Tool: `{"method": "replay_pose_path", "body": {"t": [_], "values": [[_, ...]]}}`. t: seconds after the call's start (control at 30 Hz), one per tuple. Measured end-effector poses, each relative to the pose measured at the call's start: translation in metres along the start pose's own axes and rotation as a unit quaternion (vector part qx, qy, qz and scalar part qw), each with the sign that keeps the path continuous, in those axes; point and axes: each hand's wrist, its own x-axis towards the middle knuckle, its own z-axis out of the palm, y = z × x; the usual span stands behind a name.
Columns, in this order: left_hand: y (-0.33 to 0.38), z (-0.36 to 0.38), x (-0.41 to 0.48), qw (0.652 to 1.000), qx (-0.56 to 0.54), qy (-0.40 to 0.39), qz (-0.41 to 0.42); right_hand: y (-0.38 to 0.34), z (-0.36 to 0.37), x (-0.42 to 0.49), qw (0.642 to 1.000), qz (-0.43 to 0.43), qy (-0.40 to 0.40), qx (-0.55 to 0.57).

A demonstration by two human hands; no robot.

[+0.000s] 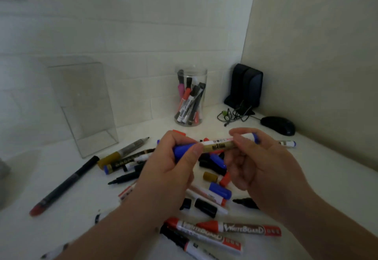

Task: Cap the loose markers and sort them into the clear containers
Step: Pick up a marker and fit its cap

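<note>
So the blue plastic cap [184, 149] seats straight, the white-barrelled marker [217, 144] is level.
Left hand [176, 165] grips cap; right hand [259, 163] pinches barrel.

Marker pile [219, 190] crowded middle of surface [331, 180], front edge to mid-depth. Bare strip lay between pile and jar [191, 96]. Box [81, 106] stood back left. Long pen [63, 186] lay diagonal front left, bare surface either side. Wide bare stretch ran along right. Cable [235, 114], speaker [245, 87], mouse [279, 125] filled back-right corner. Back wall [122, 34], right wall [317, 55] closed off reach.
</note>
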Motion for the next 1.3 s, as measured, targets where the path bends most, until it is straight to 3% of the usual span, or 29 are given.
{"method": "replay_pose_path", "body": {"t": [0.13,0.4,0.6,0.77,0.93,1.0,1.1,1.13,1.2,1.3], "values": [[0.0,-0.012,0.006,0.998,0.049,0.016,0.023,0.009,0.017,-0.006,0.974,-0.146,0.106,-0.138],[0.001,-0.025,0.011,0.99,-0.041,0.124,0.058,-0.039,0.048,0.045,0.929,-0.268,0.14,-0.213],[0.001,-0.028,0.008,0.97,0.106,0.162,0.146,-0.079,0.067,0.152,0.837,-0.397,0.187,-0.328],[-0.005,-0.029,0.006,0.961,0.163,0.135,0.181,-0.077,0.08,0.215,0.834,-0.376,0.201,-0.349],[-0.01,-0.021,0.006,0.958,0.195,0.098,0.186,-0.062,0.083,0.24,0.812,-0.316,0.182,-0.457],[-0.012,-0.018,0.005,0.957,0.201,0.091,0.186,-0.058,0.081,0.245,0.763,-0.273,0.163,-0.562],[-0.013,-0.016,0.005,0.954,0.213,0.091,0.19,-0.054,0.086,0.238,0.562,-0.17,0.08,-0.805],[-0.013,-0.017,0.005,0.951,0.22,0.094,0.195,-0.053,0.088,0.236,0.52,-0.16,0.057,-0.837],[-0.013,-0.019,0.005,0.949,0.229,0.094,0.197,-0.05,0.089,0.233,0.497,-0.162,0.038,-0.852],[-0.013,-0.02,0.005,0.953,0.219,0.091,0.187,-0.046,0.083,0.232,0.515,-0.233,0.077,-0.821]]}}
